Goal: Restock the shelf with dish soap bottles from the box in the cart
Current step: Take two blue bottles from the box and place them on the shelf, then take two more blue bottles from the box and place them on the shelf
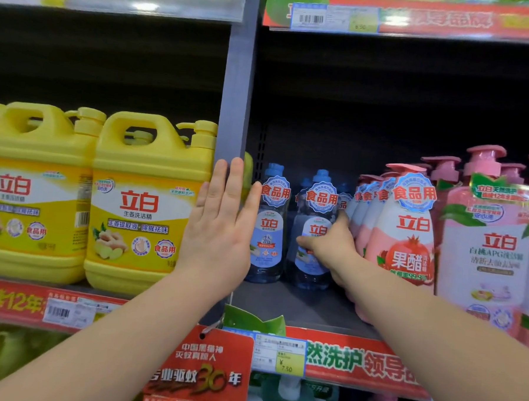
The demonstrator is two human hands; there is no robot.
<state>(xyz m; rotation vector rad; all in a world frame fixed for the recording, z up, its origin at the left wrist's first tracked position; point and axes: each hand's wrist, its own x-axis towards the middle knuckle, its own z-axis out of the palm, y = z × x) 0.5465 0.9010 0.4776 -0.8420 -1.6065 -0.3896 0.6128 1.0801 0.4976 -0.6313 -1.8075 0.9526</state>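
Two clear blue dish soap bottles stand on the grey shelf [300, 309], with more of them behind in the dark. My right hand [331, 243] grips the right blue bottle [315, 221] around its middle, thumb across the label. The left blue bottle [269, 228] stands just beside my left hand [219, 225], which is held up flat with straight fingers in front of the shelf's grey upright post [236, 107]. The box and the cart are out of view.
Yellow jugs [140, 206] fill the left shelf bay. Pink pump bottles [408, 238] stand close on the right of the blue ones. A red hanging sign [199, 371] and price tags [279, 354] line the shelf's front edge.
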